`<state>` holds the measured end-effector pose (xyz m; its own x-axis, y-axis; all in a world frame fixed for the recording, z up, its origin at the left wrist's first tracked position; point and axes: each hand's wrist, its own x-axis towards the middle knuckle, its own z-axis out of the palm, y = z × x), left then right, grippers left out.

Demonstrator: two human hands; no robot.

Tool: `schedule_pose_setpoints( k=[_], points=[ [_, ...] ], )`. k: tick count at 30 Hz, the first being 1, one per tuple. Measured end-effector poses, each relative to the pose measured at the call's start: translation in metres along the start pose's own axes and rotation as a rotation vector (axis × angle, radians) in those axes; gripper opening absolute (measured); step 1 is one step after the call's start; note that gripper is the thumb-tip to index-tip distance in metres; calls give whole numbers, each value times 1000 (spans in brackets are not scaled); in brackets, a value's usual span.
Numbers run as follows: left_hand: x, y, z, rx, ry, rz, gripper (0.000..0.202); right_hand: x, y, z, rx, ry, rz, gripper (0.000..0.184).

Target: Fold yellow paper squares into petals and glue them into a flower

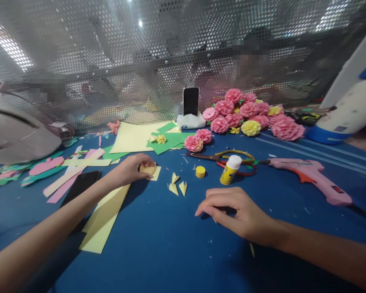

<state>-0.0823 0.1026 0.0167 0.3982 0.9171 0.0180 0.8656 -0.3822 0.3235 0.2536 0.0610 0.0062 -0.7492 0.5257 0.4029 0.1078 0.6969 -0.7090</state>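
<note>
My left hand [133,170] reaches over small yellow paper squares [155,173], thumb and fingers curved and apart. Whether the fingertips touch the top square I cannot tell. My right hand [236,209] hovers or rests loosely bent above the blue table, with nothing in its fingers. Between the hands lie several small folded yellow paper pieces [183,187]. Just beyond my right hand stands an uncapped glue stick [228,173], its yellow cap [200,171] to its left. Long yellow paper strips [105,226] lie beneath my left forearm.
Scissors [207,156] and a pink hot glue gun [311,175] lie to the right. Pink paper flowers [225,108] pile up behind them. A phone [191,101] stands at the back by a perforated metal panel [110,81]. A black phone-like object [82,187] and a white bag [21,130] are left.
</note>
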Motion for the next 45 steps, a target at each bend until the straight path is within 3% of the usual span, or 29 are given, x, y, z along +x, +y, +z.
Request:
schedule_pose_setpoints(
  k=[6,11,15,19,22,27,30,32,35,37,41,45],
  points=[
    [-1,3,0,-40,-3,-83,31,2,-1,-1,-15,-6,17,24],
    [-6,18,-8,-118,89,-98,22,3,-1,0,-19,5,27,25],
    [-22,66,-5,-290,111,-43,11,3,2,1,-12,48,77,22],
    [-42,123,22,-405,53,42,14,2,1,4,0,-30,94,18],
    [-49,141,42,-402,63,68,19,2,-1,8,-109,-123,46,14],
    [-47,127,52,-328,124,95,24,3,1,12,-340,-162,53,15],
    [-47,117,53,-285,142,166,11,4,4,9,-429,-160,-3,11],
    [-51,113,54,-209,195,276,3,4,4,4,-480,-195,-151,17],
    [-60,112,58,11,358,501,26,4,1,-4,-598,-259,-449,32],
    [-67,113,61,110,449,568,32,4,-2,-9,-625,-285,-535,32],
    [-75,112,61,140,517,560,38,4,-3,-12,-589,-319,-540,28],
    [-77,111,57,180,397,566,39,3,-3,-11,-504,-321,-476,28]
  ],
)
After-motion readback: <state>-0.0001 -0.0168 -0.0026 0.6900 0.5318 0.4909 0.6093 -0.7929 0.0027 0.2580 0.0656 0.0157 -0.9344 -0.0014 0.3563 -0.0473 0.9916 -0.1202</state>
